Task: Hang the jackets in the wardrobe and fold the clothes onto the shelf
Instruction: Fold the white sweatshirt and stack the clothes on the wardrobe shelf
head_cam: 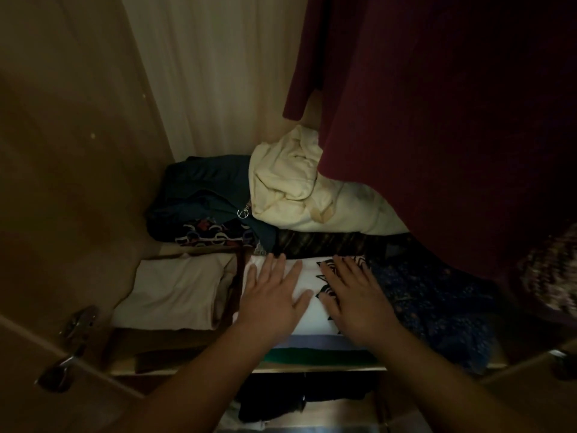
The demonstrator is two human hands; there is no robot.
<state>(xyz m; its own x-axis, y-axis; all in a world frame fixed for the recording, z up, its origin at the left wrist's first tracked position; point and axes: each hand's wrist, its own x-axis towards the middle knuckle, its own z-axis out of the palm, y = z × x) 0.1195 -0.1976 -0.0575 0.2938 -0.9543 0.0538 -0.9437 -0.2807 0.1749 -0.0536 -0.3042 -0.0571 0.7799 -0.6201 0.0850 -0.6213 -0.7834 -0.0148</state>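
Inside a dim wardrobe (pixel 78 151), a maroon jacket (pixel 437 120) hangs at right above a shelf (pixel 312 367) crowded with clothes, among them a crumpled cream garment (pixel 299 189) and a dark teal one (pixel 212 185) heaped at the back, a blue patterned cloth (pixel 437 304) at right and a folded beige piece (pixel 175 292) at left. At the shelf's front, between those last two, a folded white shirt (pixel 307 276) with a black print tops a short stack. A person's left hand (pixel 274 295) and right hand (pixel 356 298) press flat on the shirt, fingers straight and spread, gripping nothing.
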